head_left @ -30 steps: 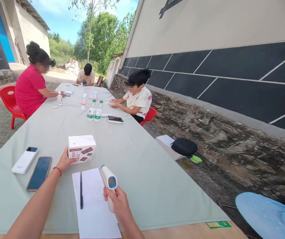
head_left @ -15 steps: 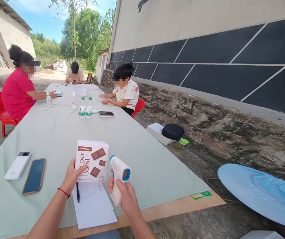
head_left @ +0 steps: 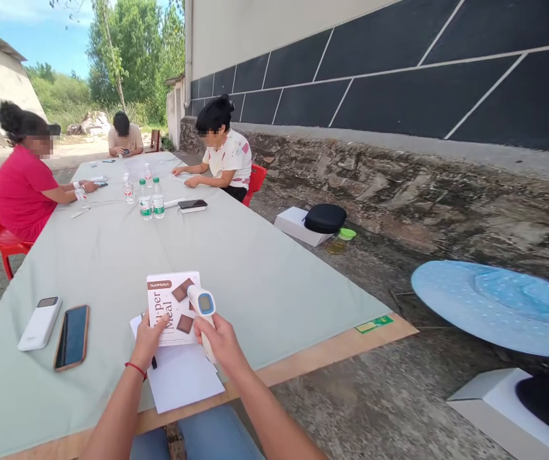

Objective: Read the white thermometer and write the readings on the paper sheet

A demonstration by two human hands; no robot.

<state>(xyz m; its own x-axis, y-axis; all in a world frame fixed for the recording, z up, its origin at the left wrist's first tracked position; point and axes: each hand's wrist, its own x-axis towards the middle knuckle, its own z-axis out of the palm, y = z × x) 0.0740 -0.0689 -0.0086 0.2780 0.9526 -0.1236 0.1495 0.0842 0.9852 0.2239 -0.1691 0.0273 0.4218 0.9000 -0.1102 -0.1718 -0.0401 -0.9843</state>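
My left hand point(head_left: 150, 338) grips a white box point(head_left: 171, 326) printed "NutriMotion" with brown chocolate squares, holding it upright by its left side. In my right hand point(head_left: 219, 342) is a white and blue infrared thermometer point(head_left: 201, 303), its small screen facing me. The thermometer's front end overlaps the box's right side in view; whether they touch I cannot tell. Below the box lie white paper sheets point(head_left: 185, 380) near the table's front edge. A black pen point(head_left: 154, 363) rests on them, mostly hidden by my left hand.
On the left of the table point(head_left: 111, 268) lie a white power bank point(head_left: 41, 324) and a phone point(head_left: 71, 337). Several bottles point(head_left: 145, 203) and another phone point(head_left: 192, 205) stand farther back. Three people sit around the far part. A blue hat point(head_left: 489, 306) lies to the right.
My right hand has brought the thermometer left and up, over the box's right side. The camera view has shifted right. My left hand keeps its hold on the box.
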